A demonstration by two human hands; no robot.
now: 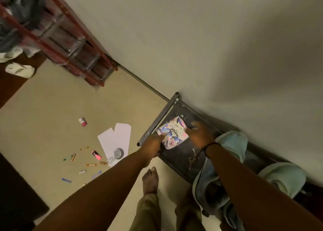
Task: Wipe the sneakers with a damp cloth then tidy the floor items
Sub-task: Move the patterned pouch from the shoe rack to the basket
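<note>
Both our forearms reach to twelve o'clock; our left hand (pixel 153 144) and right hand (pixel 200 135) pinch a floral fabric pouch (pixel 172 132) over the dark metal rack (pixel 181 153). Scattered crayons (pixel 87 160) and white papers (pixel 113 139) at nine o'clock remain untidied, we judge.

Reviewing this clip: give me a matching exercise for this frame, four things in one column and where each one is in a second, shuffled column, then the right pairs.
Things:
1. floral pouch
2. keys
3. pink highlighter
4. white slippers

Places:
A. on the floor among the scattered crayons
B. far left, near the red rack
C. held between the left hand and the right hand
D. lying on the dark shelf top, below the pouch

Pairs: 1-C, 2-D, 3-A, 4-B
</note>
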